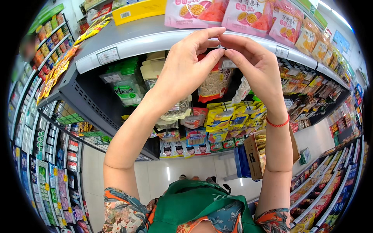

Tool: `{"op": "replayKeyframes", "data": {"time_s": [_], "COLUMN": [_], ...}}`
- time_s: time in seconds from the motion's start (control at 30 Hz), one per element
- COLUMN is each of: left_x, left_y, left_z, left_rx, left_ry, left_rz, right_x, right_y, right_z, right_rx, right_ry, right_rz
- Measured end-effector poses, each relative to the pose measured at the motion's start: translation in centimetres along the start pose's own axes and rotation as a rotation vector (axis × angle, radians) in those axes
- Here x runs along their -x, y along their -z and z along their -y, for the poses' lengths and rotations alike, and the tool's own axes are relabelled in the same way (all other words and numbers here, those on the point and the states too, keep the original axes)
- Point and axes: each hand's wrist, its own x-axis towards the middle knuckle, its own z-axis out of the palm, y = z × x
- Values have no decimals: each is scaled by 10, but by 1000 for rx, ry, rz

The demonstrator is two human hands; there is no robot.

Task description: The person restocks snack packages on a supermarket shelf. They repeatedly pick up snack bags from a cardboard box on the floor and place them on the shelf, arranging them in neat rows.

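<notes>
Both my hands are raised in front of the top shelf's pale front edge, and their fingertips meet in a rounded, heart-like shape. My left hand has its fingers curved and its thumb stretched toward the other thumb. My right hand, with a red cord bracelet at the wrist, mirrors it. No item shows in either. Pink dried-fruit pouches stand on the shelf just beyond the fingertips. Behind and below the hands hangs a red-and-clear snack bag.
Yellow snack packets hang on hooks below. A yellow box lies on the top shelf. An open cardboard carton stands low at the right. A wire basket juts out at the left. Stocked shelves line both sides.
</notes>
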Motion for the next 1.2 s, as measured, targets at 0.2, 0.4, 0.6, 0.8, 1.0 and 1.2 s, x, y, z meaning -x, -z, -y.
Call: {"op": "replayKeyframes", "data": {"time_s": [0.2, 0.4, 0.6, 0.8, 1.0, 1.2], "left_x": [-17, -48, -74, -94, -110, -121], "left_y": [36, 83, 95, 91, 85, 71], "left_z": [7, 22, 25, 30, 37, 43], "left_rx": [-165, -401, -433, -356, -361, -332], "left_ry": [-165, -190, -1, 25, 29, 36], "left_rz": [-106, -313, -226, -204, -181, -186], "right_x": [-29, -50, -65, -76, -83, -89], "right_y": [-21, -29, -22, -17, -6, 4], "right_z": [-1, -11, -8, -15, -18, -19], "right_rx": [120, 286, 454, 532, 616, 667], "right_ry": [96, 254, 310, 343, 413, 447], "right_rz": [20, -48, -184, -209, -255, -284]}}
